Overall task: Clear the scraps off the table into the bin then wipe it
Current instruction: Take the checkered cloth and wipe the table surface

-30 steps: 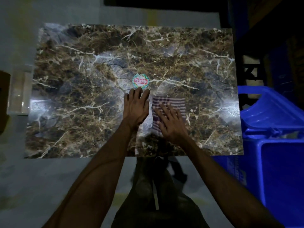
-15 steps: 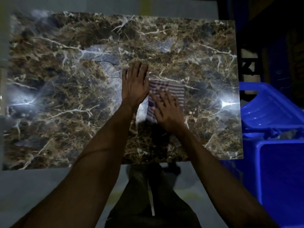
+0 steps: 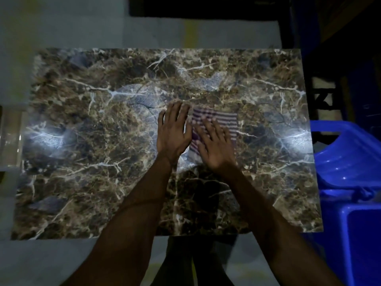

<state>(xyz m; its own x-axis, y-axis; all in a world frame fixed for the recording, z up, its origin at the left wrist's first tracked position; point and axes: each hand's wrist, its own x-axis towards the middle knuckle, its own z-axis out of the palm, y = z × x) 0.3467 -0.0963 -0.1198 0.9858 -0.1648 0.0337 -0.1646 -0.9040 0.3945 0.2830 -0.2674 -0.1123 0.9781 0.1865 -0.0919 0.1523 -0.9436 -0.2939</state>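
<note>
Right hand presses the striped cloth flat mid-table, left hand flat beside it.

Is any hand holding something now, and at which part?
Nothing is gripped. The right hand presses flat on the near-left part of the striped cloth; the left hand lies flat on the table beside it.

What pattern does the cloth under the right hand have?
The cloth has purple and white stripes. The head view, the only one, shows it beyond the right hand.
</note>
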